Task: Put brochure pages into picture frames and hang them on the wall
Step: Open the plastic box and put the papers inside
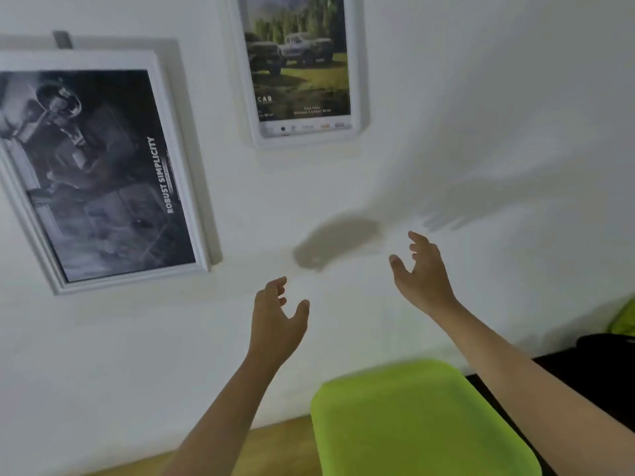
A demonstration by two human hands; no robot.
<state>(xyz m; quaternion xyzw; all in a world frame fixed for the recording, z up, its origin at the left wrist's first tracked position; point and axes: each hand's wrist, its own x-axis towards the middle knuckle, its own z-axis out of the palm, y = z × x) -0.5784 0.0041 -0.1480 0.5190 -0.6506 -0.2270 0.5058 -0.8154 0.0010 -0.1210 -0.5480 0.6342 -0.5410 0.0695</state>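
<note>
Two white picture frames hang on the white wall. The left frame (178, 156) holds a dark grey brochure page reading "ROBUST SIMPLICITY", turned sideways. The upper frame (357, 63) holds a page showing off-road vehicles on grass before trees. My left hand (278, 317) is raised in front of the bare wall below the frames, fingers apart, holding nothing. My right hand (424, 273) is raised a little higher to its right, also spread and empty. Neither hand touches a frame.
A lime-green seat or cushion (419, 420) sits below my arms. A dark surface (591, 365) with another green item (623, 317) lies at the right. A strip of wooden floor (275, 444) shows at the wall's base. A grey hook (62, 39) sticks out above the left frame.
</note>
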